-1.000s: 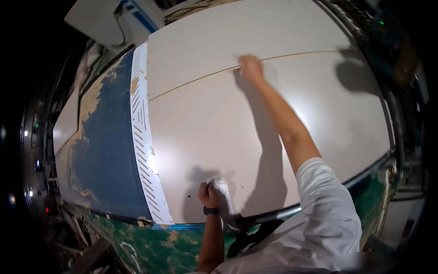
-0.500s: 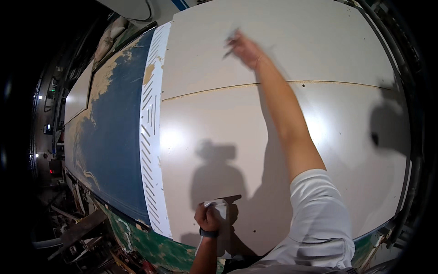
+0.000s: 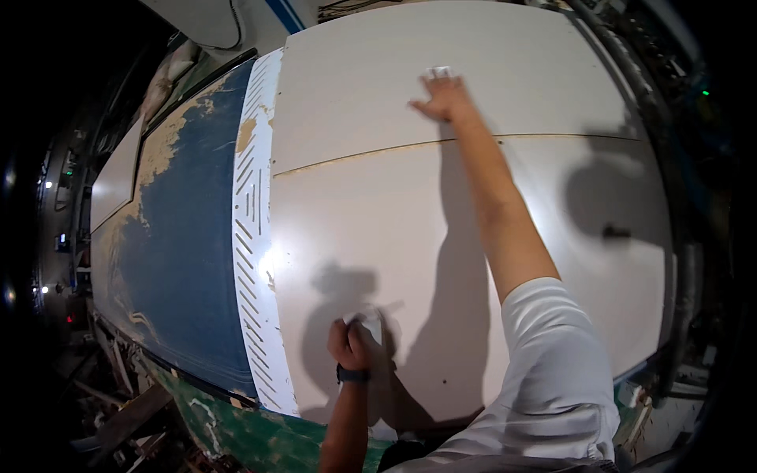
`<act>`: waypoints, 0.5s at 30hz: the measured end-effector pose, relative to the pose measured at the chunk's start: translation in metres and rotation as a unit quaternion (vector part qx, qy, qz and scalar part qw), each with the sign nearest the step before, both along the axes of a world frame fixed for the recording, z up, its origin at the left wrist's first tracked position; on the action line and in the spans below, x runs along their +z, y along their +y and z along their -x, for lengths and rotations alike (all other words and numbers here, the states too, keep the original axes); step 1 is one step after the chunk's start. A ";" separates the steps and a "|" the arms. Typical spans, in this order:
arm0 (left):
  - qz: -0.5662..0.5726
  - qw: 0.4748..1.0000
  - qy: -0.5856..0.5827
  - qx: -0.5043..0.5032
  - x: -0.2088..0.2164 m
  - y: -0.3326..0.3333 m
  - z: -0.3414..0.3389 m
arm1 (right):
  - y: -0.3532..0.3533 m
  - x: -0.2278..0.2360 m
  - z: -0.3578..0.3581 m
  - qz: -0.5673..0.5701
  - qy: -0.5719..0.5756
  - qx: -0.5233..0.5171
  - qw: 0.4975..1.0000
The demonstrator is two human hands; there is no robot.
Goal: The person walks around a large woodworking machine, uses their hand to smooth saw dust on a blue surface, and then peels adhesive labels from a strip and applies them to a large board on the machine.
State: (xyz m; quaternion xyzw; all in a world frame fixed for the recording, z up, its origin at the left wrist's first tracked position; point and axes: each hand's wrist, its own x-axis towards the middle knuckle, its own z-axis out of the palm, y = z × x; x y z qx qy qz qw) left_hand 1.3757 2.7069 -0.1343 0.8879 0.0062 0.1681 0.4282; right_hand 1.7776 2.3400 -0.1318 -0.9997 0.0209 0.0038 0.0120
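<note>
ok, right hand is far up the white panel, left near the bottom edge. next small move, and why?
Probably draw the right hand back down toward the seam: it presses a small white piece flat on the far panel at full stretch, while the left hand grips another white piece low.

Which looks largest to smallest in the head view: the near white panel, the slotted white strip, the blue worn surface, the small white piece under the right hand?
1. near white panel
2. blue worn surface
3. slotted white strip
4. small white piece under the right hand

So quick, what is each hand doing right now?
Left hand: closed around a small white thing, pressed on the near white panel.
Right hand: open, fingers spread flat on the far white panel, a small white thing at its fingertips.
</note>
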 end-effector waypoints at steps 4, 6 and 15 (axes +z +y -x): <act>0.078 0.995 -0.054 -0.019 -0.017 0.006 -0.014 | 0.039 0.015 0.084 -0.122 0.103 0.171 0.972; 0.026 0.999 -0.045 -0.011 -0.028 0.009 -0.016 | 0.059 -0.003 0.181 -0.161 0.015 0.129 0.978; 0.329 0.888 0.291 -0.132 0.030 0.020 0.012 | 0.195 0.028 0.577 -0.501 0.059 -0.060 0.861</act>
